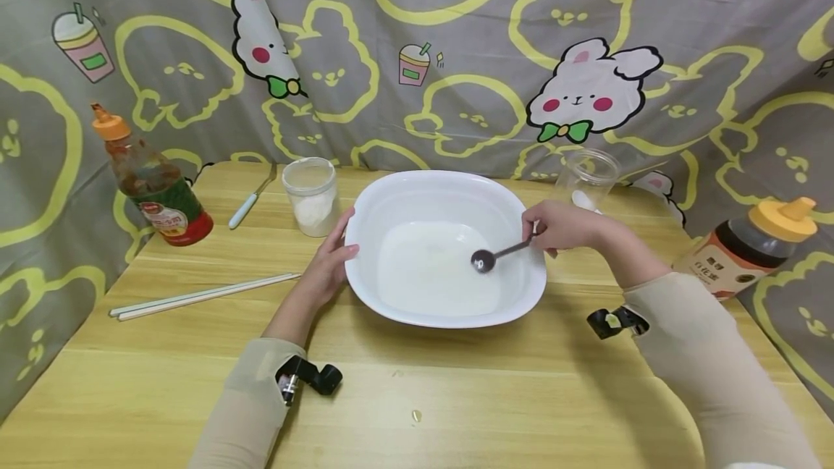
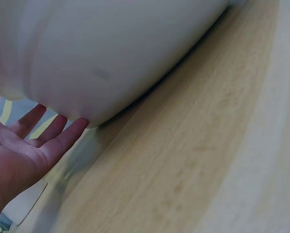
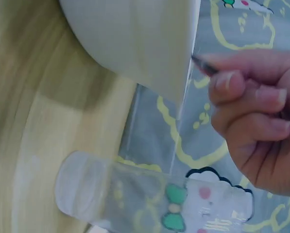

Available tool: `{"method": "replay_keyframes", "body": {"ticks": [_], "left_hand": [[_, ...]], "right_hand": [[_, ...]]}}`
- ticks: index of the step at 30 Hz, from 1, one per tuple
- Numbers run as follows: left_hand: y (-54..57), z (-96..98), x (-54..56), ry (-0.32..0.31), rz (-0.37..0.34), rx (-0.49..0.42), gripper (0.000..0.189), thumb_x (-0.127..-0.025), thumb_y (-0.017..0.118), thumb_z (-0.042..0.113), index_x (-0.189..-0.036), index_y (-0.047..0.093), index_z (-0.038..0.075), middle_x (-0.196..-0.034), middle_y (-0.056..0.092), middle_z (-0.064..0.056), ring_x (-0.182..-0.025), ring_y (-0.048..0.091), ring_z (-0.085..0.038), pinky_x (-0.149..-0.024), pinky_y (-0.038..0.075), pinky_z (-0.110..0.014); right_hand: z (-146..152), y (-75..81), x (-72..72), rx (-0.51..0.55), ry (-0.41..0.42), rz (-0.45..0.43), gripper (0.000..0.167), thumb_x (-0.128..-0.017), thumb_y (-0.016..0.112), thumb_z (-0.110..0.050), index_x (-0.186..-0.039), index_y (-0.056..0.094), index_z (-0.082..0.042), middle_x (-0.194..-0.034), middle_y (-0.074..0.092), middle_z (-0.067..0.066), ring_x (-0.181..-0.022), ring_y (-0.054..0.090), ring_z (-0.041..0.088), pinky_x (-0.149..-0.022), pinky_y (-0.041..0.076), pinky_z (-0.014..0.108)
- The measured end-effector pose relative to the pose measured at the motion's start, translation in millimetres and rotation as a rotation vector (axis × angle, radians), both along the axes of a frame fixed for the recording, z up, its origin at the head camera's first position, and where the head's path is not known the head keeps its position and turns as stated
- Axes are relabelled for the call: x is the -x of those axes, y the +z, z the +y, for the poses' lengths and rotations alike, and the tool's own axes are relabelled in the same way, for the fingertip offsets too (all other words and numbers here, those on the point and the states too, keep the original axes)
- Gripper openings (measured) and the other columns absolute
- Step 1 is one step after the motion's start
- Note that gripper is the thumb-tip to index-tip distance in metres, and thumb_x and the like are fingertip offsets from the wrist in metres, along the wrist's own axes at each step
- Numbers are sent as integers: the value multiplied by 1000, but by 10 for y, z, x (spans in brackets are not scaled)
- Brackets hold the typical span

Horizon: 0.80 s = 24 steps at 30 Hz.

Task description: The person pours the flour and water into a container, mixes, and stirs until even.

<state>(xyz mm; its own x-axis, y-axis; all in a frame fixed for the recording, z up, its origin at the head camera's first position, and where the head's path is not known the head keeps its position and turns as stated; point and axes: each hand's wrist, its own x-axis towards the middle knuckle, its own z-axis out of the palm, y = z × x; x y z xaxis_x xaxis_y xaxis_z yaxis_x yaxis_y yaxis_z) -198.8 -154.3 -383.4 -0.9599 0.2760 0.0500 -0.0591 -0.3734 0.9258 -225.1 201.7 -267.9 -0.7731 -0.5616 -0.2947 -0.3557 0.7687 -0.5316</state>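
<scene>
A white basin (image 1: 365, 288) with a pale, milky layer across its bottom stands mid-table. My left hand (image 1: 328, 266) is at its left side, thumb at the rim. In the left wrist view, the extended fingers (image 2: 62, 141) touch the basin's outer wall. Between thumb and curled fingers, my right hand (image 1: 563, 226) pinches the handle of a dark measuring spoon (image 1: 483, 260). The spoon's round bowl hangs over the inside of the basin, with a shiny spot in it. In the right wrist view, the dark handle (image 3: 203, 65) pokes out of the fingers beside the rim.
Left of the basin are a jar of white powder (image 1: 313, 201), a blue-handled tool (image 1: 244, 210), chopsticks (image 1: 202, 297) and a red sauce bottle (image 1: 163, 194). Behind the right hand stands a clear jar (image 1: 589, 172) beside a white spoon (image 1: 583, 200). A honey bottle (image 1: 743, 252) stands far right.
</scene>
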Motion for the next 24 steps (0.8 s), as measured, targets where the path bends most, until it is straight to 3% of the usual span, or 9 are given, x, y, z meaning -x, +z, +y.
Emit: {"method": "replay_keyframes", "body": {"ticks": [3, 6, 11, 17, 24], "left_hand": [[4, -1, -3, -1, 1, 0, 69, -79, 45, 6, -139, 17, 23, -135, 23, -16, -107, 40, -33, -79, 44, -39], [10, 1, -10, -1, -2, 1, 69, -79, 45, 6, -139, 17, 24, -134, 24, -17, -108, 37, -36, -80, 44, -40], [20, 7, -20, 0, -3, 0, 69, -78, 45, 6, -139, 17, 24, -134, 24, -18, -111, 34, -39, -80, 43, -40], [11, 8, -14, -1, 0, -6, 69, -79, 45, 5, -139, 17, 23, -134, 24, -18, -110, 36, -38, -78, 45, -37], [16, 9, -14, -1, -20, -10, 69, -79, 44, 5, -139, 17, 24, -135, 23, -15, -113, 31, -40, -83, 40, -44]], "right_hand": [[-92, -95, 87, -12, -65, 74, 7, -77, 50, 1, -80, 55, -1, -51, 50, 3, -46, 47, 16, -42, 36, 25], [-241, -223, 140, 24, -75, 97, 6, -80, 50, -2, -84, 54, -1, -52, 51, 4, -47, 47, 16, -44, 37, 26], [-476, -348, 112, 113, 18, 106, 5, -83, 50, -3, -86, 54, -2, -51, 52, 4, -44, 42, 14, -44, 34, 24], [-514, -305, -16, 141, 80, 159, 6, -83, 51, -3, -83, 55, -7, -50, 50, 1, -43, 40, 13, -44, 32, 24], [-325, -139, -129, 132, 77, 251, 7, -81, 53, -2, -82, 54, -8, -50, 47, -2, -45, 41, 13, -44, 33, 25]]}}
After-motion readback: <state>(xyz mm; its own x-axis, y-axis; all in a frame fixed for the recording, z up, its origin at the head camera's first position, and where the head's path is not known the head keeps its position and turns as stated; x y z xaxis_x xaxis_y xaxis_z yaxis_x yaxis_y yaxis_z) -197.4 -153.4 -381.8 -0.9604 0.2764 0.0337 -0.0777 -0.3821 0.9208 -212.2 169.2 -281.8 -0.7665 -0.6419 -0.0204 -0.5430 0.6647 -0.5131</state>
